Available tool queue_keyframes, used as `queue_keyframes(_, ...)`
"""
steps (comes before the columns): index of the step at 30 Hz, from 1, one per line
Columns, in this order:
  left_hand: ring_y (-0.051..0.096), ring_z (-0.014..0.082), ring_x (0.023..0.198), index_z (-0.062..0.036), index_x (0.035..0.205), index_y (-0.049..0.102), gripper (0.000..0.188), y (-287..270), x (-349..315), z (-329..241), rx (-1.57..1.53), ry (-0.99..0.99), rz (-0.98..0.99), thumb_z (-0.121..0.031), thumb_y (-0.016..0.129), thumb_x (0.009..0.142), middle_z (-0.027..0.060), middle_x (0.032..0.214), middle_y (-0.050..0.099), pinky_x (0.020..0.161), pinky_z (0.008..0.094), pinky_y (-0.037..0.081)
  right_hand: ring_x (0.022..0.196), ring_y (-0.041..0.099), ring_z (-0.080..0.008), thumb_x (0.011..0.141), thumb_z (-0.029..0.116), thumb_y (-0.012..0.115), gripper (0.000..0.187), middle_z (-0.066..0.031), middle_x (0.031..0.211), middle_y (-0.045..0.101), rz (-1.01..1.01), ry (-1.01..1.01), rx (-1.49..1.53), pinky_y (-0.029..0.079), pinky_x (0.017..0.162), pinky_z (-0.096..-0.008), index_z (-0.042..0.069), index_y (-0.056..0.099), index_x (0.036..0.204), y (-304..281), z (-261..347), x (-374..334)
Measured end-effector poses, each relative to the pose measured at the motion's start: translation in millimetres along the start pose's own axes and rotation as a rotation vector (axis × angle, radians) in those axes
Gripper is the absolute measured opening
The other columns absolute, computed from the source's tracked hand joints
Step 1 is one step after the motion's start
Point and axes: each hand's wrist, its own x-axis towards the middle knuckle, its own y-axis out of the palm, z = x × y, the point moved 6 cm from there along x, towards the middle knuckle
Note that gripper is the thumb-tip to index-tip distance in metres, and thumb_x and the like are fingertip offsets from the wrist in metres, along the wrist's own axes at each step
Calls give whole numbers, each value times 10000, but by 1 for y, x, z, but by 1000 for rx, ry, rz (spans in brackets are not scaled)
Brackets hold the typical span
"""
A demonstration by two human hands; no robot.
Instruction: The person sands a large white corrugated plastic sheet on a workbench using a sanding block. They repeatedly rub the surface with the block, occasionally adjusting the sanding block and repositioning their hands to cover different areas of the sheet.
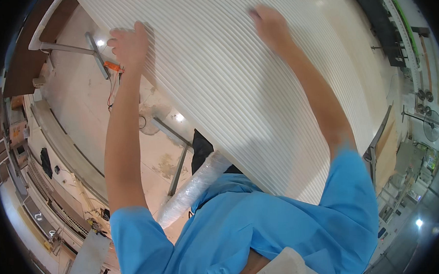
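Note:
A large white panel with fine parallel ribs [217,83] stretches from my waist to the far side of the view. Along its left edge rests my left hand [131,47], fingers apart at the rim and thumb lying over the ribs. Over the panel's far middle is my right hand [272,28], its fingers curled together and slightly blurred. A small dark spot shows at those fingertips, too unclear to name. Beside my waist, a roll wrapped in clear film [195,189] sits at a slant by the panel's near left edge.
Grey metal stand legs [174,168] show beneath the panel's left side. An orange tool or clip with a cable [112,66] is beyond my left forearm. Long strips and boards [53,193] lie along the left. A standing fan [431,125] is at the far right.

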Motion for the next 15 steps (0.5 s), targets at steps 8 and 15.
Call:
queue_keyframes(8,509,497,1241,98,1402,327,821,5,12,-13,9,-31,-14,-481,574,874,328,1335,412,973,568,490,847,652,-325,934,77,656,86,-148,905,685,81,218,-164,533,765,-433,28,696,992,-137,-38,-255)
queue_keyframes(15,542,498,1207,104,1411,341,840,8,14,-8,-25,-13,-5,-498,567,869,337,1325,430,991,572,470,915,657,-382,931,140,588,129,-196,957,688,-9,17,-83,519,790,-501,27,650,922,36,5,64)
